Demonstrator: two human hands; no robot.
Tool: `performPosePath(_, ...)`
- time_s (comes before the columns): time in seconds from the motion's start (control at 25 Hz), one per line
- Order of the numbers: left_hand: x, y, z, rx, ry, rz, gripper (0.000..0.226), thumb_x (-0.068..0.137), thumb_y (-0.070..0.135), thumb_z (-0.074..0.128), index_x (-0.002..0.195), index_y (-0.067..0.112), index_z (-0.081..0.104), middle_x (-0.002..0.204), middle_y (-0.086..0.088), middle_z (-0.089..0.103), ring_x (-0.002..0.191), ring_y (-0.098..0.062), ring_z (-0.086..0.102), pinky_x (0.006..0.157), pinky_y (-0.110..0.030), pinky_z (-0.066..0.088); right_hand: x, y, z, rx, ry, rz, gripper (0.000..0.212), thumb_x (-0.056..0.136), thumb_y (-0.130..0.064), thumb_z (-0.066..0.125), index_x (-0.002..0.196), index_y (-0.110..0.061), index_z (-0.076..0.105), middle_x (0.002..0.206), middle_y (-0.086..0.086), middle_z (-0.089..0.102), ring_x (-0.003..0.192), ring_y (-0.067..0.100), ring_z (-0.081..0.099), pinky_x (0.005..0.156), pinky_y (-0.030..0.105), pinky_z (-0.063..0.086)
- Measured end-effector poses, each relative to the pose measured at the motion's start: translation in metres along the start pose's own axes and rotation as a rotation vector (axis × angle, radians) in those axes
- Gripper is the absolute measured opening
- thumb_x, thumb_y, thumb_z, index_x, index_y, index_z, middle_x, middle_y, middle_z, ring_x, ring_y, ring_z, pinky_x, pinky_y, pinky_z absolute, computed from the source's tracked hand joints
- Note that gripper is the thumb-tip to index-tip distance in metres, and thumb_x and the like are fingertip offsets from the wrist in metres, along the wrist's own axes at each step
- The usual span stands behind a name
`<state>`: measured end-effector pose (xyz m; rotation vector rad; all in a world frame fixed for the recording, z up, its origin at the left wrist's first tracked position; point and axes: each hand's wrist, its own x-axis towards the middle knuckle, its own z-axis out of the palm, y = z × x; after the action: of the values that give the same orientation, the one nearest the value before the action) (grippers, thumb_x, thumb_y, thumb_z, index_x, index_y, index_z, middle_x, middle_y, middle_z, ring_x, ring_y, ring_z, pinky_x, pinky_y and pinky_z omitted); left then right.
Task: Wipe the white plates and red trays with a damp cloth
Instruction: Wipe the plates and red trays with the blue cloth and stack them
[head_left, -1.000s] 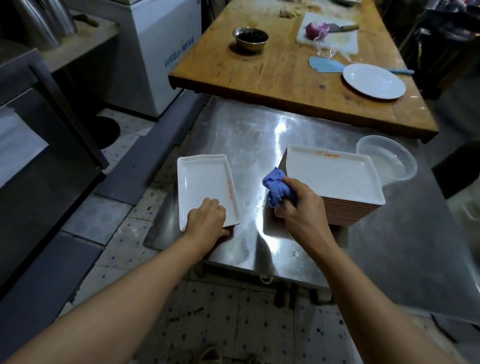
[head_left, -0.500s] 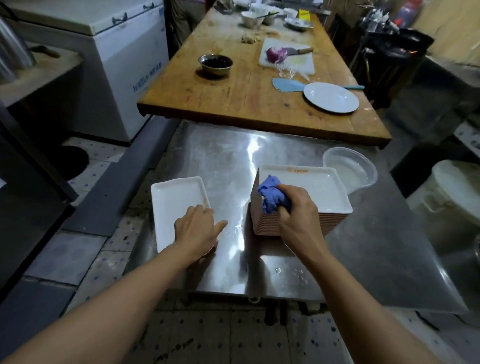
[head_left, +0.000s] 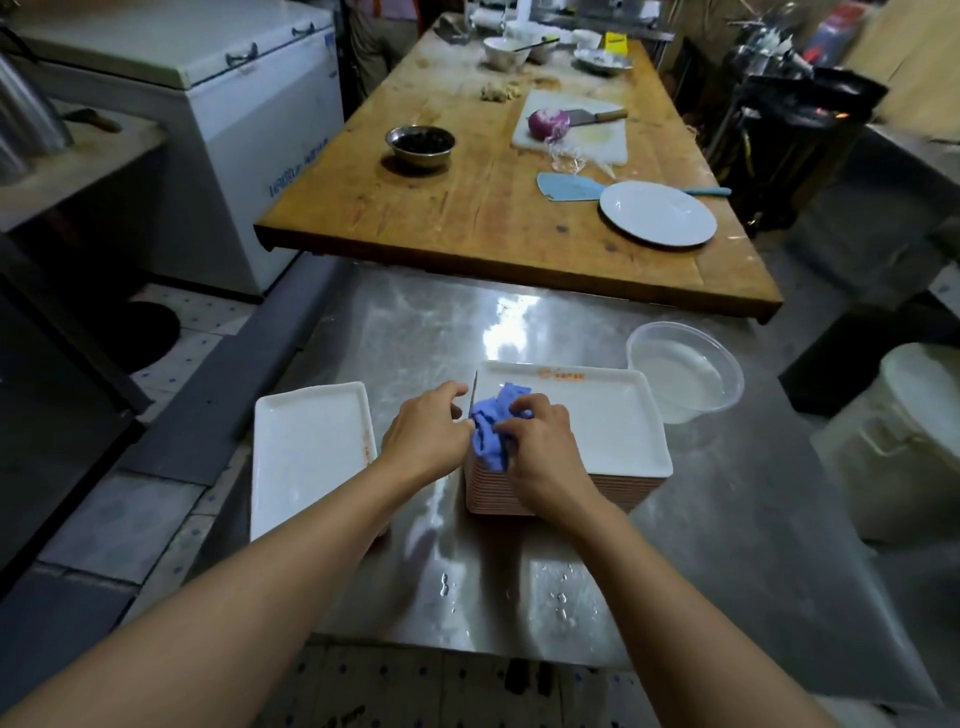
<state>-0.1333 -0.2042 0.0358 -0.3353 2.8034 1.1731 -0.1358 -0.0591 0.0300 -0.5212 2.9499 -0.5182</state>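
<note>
now both hands meeting at the 9 o'clock edge of the stack of plates (head_left: 571, 457) near the middle of the steel desk (head_left: 415, 332). right hand (head_left: 545, 447) closed around the blue cloth (head_left: 493, 431), pressing it onto the top plate's near-left corner. left hand (head_left: 426, 431) curled at the stack's left rim, fingertips touching the cloth; whether pinching the cloth or the plate rim, cannot tell. single white plate (head_left: 306, 452) lying flat at 9 o'clock of the stack, apart from it, near the desk's left edge. clear bowl of water (head_left: 685, 374) at 2 o'clock, just beside the stack. water droplets (head_left: 561, 603) at 6 o'clock on the desk.
</note>
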Motion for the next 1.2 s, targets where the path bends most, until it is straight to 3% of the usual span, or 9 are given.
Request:
performPosePath(0.2, 0.008, 0.004, 0.006, -0.037, -0.016, -0.056, 0.053, 0.080, 0.018, 0.062, 0.130, 0.025, 0.051, 0.107, 0.003, 0.063, 0.098, -0.018, 0.058, 0.079, -0.030, 0.046, 0.029, 0.006, -0.001, -0.095, 0.027, -0.085, 0.040, 0.090, -0.028, 0.056, 0.128, -0.017, 0.053, 0.140, 0.005, 0.036, 0.120, 0.027, 0.033, 0.095, 0.030, 0.033)
performPosePath(0.4, 0.009, 0.011, 0.018, 0.078, 0.015, -0.083, 0.049, 0.076, 0.014, 0.064, 0.122, 0.024, 0.049, 0.106, 0.000, 0.063, 0.100, -0.023, 0.057, 0.083, -0.033, 0.046, 0.050, 0.006, 0.001, -0.243, 0.092, -0.112, 0.037, 0.094, -0.034, 0.047, 0.126, -0.017, 0.051, 0.136, 0.006, 0.040, 0.117, 0.027, 0.038, 0.085, 0.034, 0.034)
performPosePath(0.64, 0.010, 0.014, 0.019, 0.104, -0.051, -0.118, 0.041, 0.070, 0.005, 0.056, 0.103, 0.023, 0.041, 0.084, -0.004, 0.063, 0.078, -0.025, 0.060, 0.057, -0.030, 0.042, 0.038, 0.051, -0.016, -0.311, 0.106, -0.047, 0.037, 0.096, -0.032, 0.045, 0.130, -0.020, 0.051, 0.139, -0.001, 0.040, 0.119, 0.026, 0.040, 0.089, 0.035, 0.036)
performPosePath(0.84, 0.008, 0.015, 0.021, 0.070, -0.040, -0.158, 0.039, 0.066, 0.003, 0.051, 0.097, 0.024, 0.038, 0.072, -0.006, 0.061, 0.070, -0.028, 0.063, 0.063, -0.036, 0.052, 0.020, 0.095, -0.043, -0.408, 0.122, 0.110, 0.035, 0.098, -0.035, 0.038, 0.126, -0.018, 0.053, 0.132, 0.000, 0.048, 0.116, 0.026, 0.042, 0.088, 0.035, 0.035)
performPosePath(1.2, 0.004, 0.018, 0.022, 0.035, 0.021, -0.175, 0.039, 0.066, -0.001, 0.048, 0.098, 0.021, 0.042, 0.077, -0.010, 0.061, 0.075, -0.033, 0.063, 0.069, -0.041, 0.055, -0.038, 0.101, -0.053, -0.353, 0.043, 0.052, 0.028, 0.093, -0.011, 0.041, 0.114, -0.015, 0.061, 0.123, -0.002, 0.059, 0.107, 0.025, 0.041, 0.084, 0.029, 0.036)
